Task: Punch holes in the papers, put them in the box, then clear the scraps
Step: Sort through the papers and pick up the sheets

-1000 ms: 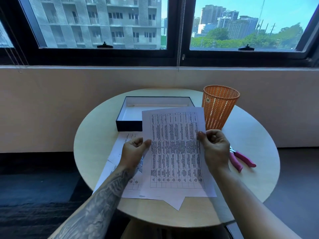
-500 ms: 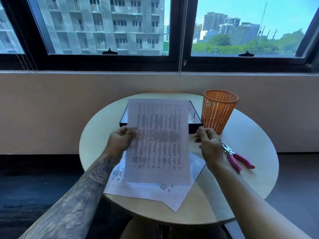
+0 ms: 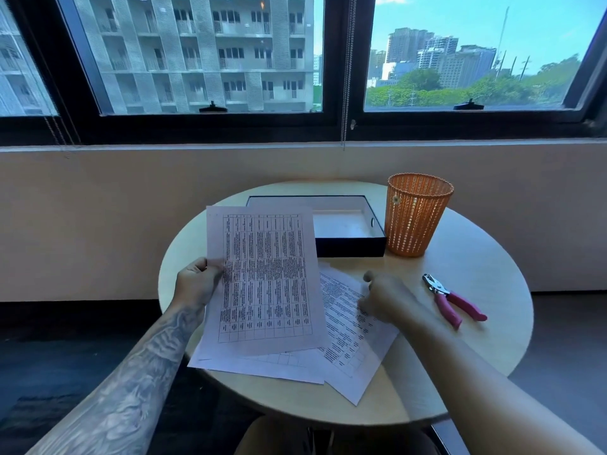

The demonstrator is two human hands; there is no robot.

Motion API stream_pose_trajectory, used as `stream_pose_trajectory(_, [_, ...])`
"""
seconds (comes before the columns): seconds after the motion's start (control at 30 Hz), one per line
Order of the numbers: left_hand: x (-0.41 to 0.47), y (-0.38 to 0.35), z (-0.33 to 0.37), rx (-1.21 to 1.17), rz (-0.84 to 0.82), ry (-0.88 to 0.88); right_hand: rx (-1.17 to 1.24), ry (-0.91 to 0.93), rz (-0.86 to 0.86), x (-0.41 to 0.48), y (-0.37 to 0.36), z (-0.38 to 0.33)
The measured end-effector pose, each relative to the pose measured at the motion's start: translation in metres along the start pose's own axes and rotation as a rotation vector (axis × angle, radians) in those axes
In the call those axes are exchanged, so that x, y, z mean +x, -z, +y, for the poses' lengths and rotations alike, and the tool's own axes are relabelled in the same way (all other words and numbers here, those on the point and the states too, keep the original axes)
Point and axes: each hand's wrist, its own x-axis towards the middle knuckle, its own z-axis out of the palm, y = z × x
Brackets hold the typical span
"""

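Note:
My left hand (image 3: 197,284) grips the left edge of a printed sheet (image 3: 266,280) and holds it upright above the table. Under it lie more printed papers (image 3: 351,336), spread loosely near the front edge. My right hand (image 3: 384,300) hovers over those papers with fingers loosely curled and nothing in it, a short way left of the pink-handled hole punch (image 3: 451,298). Behind the papers sits the open dark box (image 3: 351,246) with a white inside, its left part hidden by the held sheet.
An orange mesh bin (image 3: 415,218) stands right of the box on the round pale table (image 3: 486,257). A beige wall and a dark-framed window rise behind the table. Dark floor lies on both sides.
My right hand has let go of the sheet and moved right and down. The left hand has carried the sheet to the left, uncovering the box's right half.

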Motion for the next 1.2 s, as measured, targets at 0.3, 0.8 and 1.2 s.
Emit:
stream_pose_trajectory(0.3, [0.001, -0.001, -0.002, 0.007, 0.02, 0.019, 0.02, -0.042, -0.02, -0.002, 0.011, 0.011])
stream_pose_trajectory(0.8, [0.005, 0.003, -0.017, 0.202, 0.143, 0.032, 0.644, 0.099, 0.593, -0.006, 0.034, 0.036])
stream_pose_trajectory(1.2, [-0.014, -0.044, 0.001, 0.032, -0.108, 0.046, 1.037, 0.156, 0.367, -0.013, 0.016, 0.01])
